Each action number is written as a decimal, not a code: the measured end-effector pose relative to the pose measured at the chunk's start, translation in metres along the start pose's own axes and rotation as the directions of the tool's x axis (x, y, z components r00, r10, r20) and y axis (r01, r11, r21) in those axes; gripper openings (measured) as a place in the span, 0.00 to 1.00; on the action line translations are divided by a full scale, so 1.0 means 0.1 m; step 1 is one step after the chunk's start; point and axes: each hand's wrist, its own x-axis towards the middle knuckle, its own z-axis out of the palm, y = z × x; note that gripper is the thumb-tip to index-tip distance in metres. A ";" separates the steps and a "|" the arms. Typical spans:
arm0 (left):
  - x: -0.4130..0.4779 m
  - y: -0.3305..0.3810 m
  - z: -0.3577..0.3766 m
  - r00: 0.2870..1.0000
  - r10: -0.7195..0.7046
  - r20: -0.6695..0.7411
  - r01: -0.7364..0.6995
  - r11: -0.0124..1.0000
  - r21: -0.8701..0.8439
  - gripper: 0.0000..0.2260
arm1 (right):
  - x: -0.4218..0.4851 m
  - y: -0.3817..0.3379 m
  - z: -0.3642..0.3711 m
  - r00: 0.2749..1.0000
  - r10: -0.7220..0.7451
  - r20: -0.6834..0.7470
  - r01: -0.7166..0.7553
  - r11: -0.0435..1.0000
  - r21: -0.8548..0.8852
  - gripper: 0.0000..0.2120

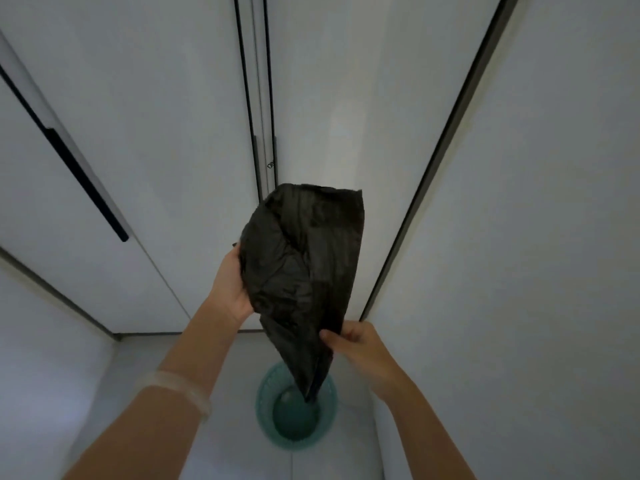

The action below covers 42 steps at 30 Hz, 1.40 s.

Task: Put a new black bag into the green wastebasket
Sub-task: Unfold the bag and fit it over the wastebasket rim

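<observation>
A crumpled black bag (304, 268) hangs in the air in the middle of the view, wide at the top and narrowing to a point at the bottom. My left hand (230, 282) grips its left edge, fingers hidden behind the plastic. My right hand (356, 344) pinches its lower right edge. Straight below, on the pale floor, stands the round green wastebasket (266, 400) with nothing inside; the bag's tip hangs over its opening, well above it.
White cabinet doors (156, 150) with dark slim handles rise ahead and on both sides, forming a narrow nook. The basket stands on the pale floor (166, 358) between them. A pale bangle (183, 389) circles my left wrist.
</observation>
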 end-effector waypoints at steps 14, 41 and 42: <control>0.18 -1.38 -0.37 0.941 0.230 0.249 -0.292 0.172 0.941 0.19 | 0.72 0.58 -0.07 0.952 0.274 0.133 -0.276 0.961 -0.009 0.14; 0.76 -1.79 -1.60 0.898 0.224 -0.378 0.067 0.782 0.620 0.13 | 1.19 1.36 -0.21 0.829 0.376 -0.414 -0.119 0.842 0.526 0.10; 0.79 -1.79 -1.72 0.864 0.239 -0.443 0.099 0.782 0.615 0.12 | 1.22 1.38 -0.25 0.771 0.337 -0.540 -0.098 0.901 0.423 0.11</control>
